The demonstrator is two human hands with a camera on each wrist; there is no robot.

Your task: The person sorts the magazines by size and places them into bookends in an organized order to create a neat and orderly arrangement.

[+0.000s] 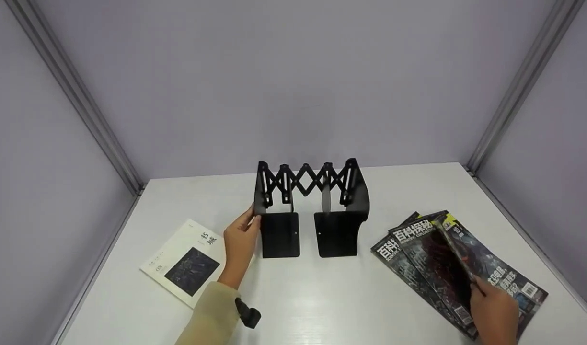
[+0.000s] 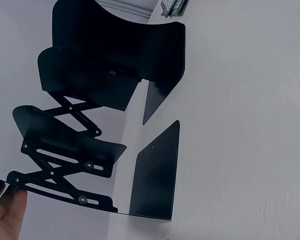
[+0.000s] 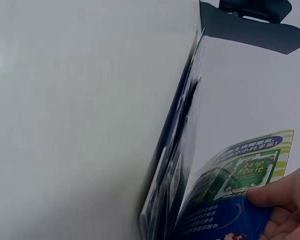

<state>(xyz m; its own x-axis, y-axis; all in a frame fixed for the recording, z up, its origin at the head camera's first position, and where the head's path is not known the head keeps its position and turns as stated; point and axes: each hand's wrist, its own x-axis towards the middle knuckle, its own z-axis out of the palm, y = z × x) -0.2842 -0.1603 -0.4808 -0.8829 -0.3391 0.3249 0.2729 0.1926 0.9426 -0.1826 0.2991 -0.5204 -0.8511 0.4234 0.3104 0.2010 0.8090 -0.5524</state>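
Note:
A black expandable book rack (image 1: 280,235) with a criss-cross linkage stands on the table, its two base plates apart. My left hand (image 1: 240,237) grips the outer edge of its left side panel; in the left wrist view the fingertips (image 2: 14,207) show at that panel's edge. At the right, my right hand (image 1: 495,306) pinches the edge of a magazine (image 3: 255,170), which is raised and tilted above other magazines. Its blue and green printed side bends near the thumb in the right wrist view. Fanned beneath lie several dark-covered magazines (image 1: 506,273).
A white book (image 1: 178,249) with a dark square picture lies flat at the left, partly behind the left forearm. The white table (image 1: 322,297) meets a pale back wall (image 1: 293,86), with side walls at left and right.

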